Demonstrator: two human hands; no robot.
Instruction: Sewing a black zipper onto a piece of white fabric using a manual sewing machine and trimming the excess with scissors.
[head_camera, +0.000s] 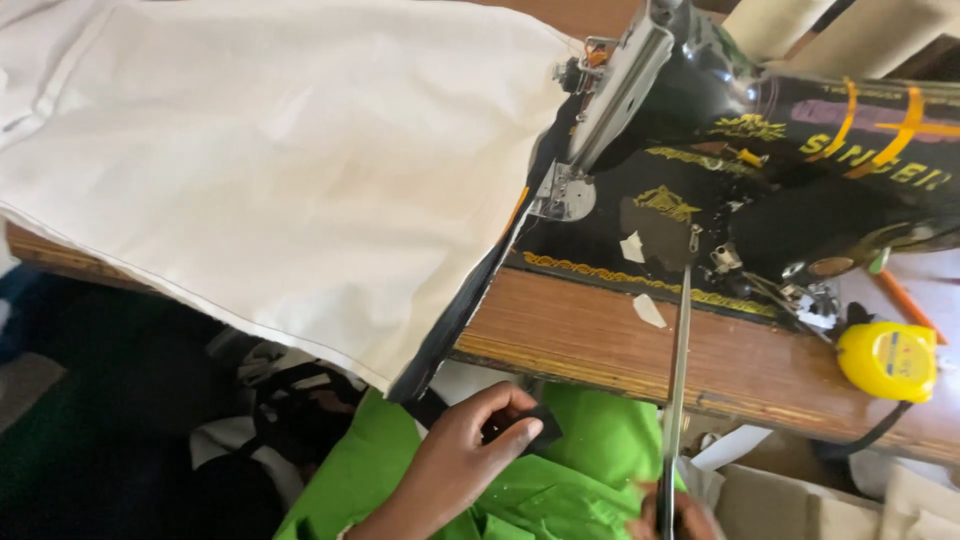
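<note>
Two hands working below the table (600, 340): the left hand (460, 455) is pinching a black strip (520, 425) between thumb and fingers over green cloth (560, 480); the right hand (672, 515), mostly cut off, is gripping long scissors (678, 380). Step in hand appears to be trimming, which calls for bringing strip and blades together; white fabric (270, 170) is lying under the sewing machine (720, 170), with a yellow tape measure (887, 360) nearby.
</note>
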